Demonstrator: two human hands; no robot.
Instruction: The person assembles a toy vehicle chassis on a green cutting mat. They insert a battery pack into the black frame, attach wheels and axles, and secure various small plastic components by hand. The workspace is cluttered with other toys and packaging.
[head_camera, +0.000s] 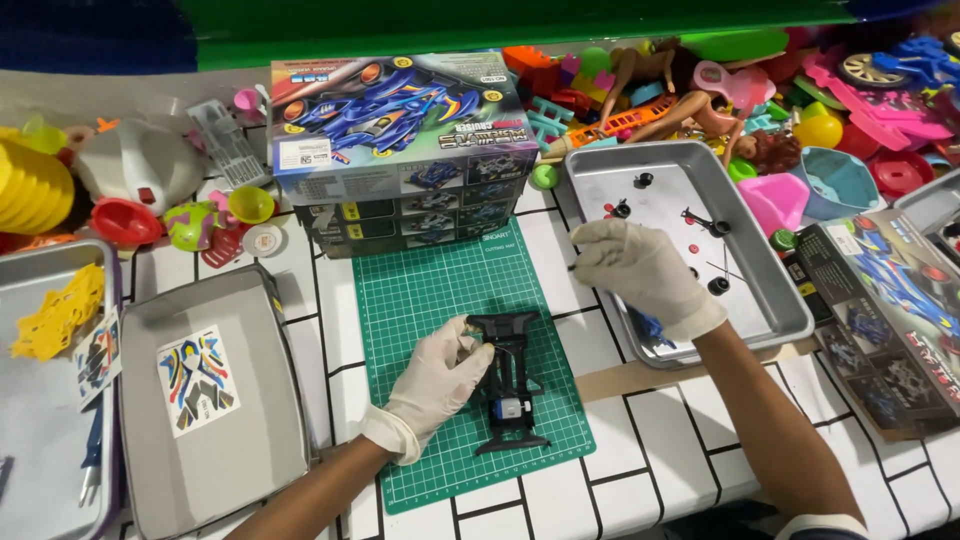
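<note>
One head-worn camera here, looking steeply down and forward over the white tiled table (640, 470), close enough that both forearms enter from the bottom edge (the green cutting mat (440, 300) sits dead centre), toy clutter filling the far edge, with no second view to overlap

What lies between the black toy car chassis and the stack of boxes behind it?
In the head view, only bare green cutting mat lies between the black chassis and the stacked boxes.
</note>
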